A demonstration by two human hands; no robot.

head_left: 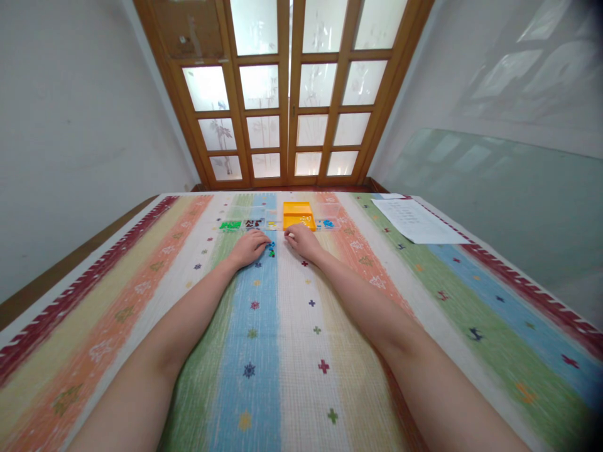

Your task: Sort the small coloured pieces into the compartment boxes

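Small blue and green pieces (272,246): we see them on the blue stripe of the patterned cloth (301,351), between the two hands and closer to the left fingertips.
Left hand (249,248): it rests low on the cloth, fingers curved toward these pieces; we cannot tell whether it grips one or only steadies them.
Right hand (304,242): thumb and fingertips draw together in what looks like a pinch, just in front of the orange box (298,208); the view is too small for us to say whether anything is held.
Orange box lid: it stands raised at the back, behind the right hand.
Loose stock: we find green pieces (230,226) and brown pieces (253,223) left of the orange box, blue pieces (326,223) right of it.
Step in hand: we judge it to be close fingertip work on the small pieces.
Next move: we think it calls for a light, exact pinch, with the left hand keeping the pieces steady.
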